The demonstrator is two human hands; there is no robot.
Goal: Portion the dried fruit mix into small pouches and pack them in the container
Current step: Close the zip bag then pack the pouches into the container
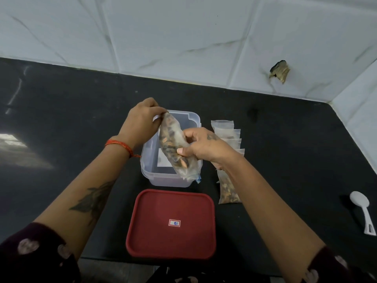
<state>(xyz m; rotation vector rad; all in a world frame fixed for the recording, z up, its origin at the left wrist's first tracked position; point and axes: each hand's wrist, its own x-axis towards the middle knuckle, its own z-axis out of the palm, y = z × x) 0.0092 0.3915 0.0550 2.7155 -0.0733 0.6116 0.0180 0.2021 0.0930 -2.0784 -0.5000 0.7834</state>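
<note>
The person holds the big bag [175, 148] of dried fruit mix in both hands above the open container [149, 160]; the left hand [142, 123] pinches the bag's far, upper end between curled fingers and thumb, and the right hand [202, 146] wraps its grip round the bag's middle, fingers curled tight on the film; the bag slants down toward the person, its blue-edged end [196, 177] hanging just below the right grip, over the container's near rim; which end is the mouth cannot be told

Just right of the right grip lies a row of small pouches [226, 133] overlapping on the surface, and under the right wrist a filled pouch [228, 188] lies flat; the red lid [171, 223] sits near the person, below both grips; a white spoon [362, 209] rests well off to the right

The step looks to be readying the bag for another portion, with most pouches seemingly unfilled and nothing packed in the container so far as can be seen; to do it well the person should keep the mouth uppermost so no mix spills, ease the right grip so the fruit is not crushed, and work over the container or surface so strays are caught; one hand must free itself for the spoon and a pouch, so setting the bag down propped and open would likely help; the thin film will sag, so support from beneath is wise
</note>
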